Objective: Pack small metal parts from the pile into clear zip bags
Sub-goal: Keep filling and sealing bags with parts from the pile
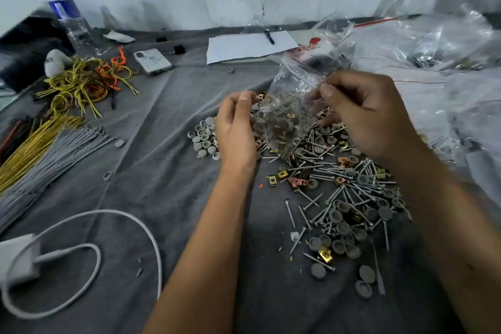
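That clear zip bag (287,116) held up over the far end of the pile (339,192) looks floppy, slick and bottom-heavy with parts, so the right hand (360,114) pinching its top edge while the left hand (237,127) curls around its side seems smart.

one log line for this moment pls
stage: bagging | right hand: pinches zip bag top | left hand: holds bag side | bag: partly filled, above pile
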`<state>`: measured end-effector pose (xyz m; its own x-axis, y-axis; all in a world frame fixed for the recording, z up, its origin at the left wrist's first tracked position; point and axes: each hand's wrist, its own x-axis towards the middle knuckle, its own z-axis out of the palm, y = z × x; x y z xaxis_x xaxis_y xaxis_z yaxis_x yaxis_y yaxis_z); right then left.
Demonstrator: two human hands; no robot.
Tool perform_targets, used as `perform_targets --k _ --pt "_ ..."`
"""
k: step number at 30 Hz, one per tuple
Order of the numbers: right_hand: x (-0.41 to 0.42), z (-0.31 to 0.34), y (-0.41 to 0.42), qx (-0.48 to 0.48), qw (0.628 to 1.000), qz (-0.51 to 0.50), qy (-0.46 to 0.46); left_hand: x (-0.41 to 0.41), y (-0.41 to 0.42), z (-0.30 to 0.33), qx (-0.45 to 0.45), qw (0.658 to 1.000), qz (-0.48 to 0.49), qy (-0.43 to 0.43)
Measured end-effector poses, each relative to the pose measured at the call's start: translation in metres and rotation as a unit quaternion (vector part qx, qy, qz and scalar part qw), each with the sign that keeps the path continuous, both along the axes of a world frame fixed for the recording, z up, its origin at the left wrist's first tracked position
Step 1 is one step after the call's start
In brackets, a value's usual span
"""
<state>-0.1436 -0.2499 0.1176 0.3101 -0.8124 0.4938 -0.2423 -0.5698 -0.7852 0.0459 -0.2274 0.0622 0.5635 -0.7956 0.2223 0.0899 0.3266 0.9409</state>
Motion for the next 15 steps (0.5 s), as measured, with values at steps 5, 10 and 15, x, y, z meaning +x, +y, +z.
perform_targets --k 5,10,15 --pt "0.004 0.029 -0.004 -0.020 0.999 0.003 -0.027 -0.007 0.003 0.002 -0.008 0.990 -0.138 -0.007" --pt "0.005 0.040 -0.010 0.021 0.997 -0.008 -0.068 -0.008 0.007 0.002 0.011 0.974 -0.220 -0.051" --pt "0.004 0.026 -0.016 0.097 0.984 -0.060 -0.135 -0.011 0.009 0.000 0.020 0.960 -0.279 -0.032"
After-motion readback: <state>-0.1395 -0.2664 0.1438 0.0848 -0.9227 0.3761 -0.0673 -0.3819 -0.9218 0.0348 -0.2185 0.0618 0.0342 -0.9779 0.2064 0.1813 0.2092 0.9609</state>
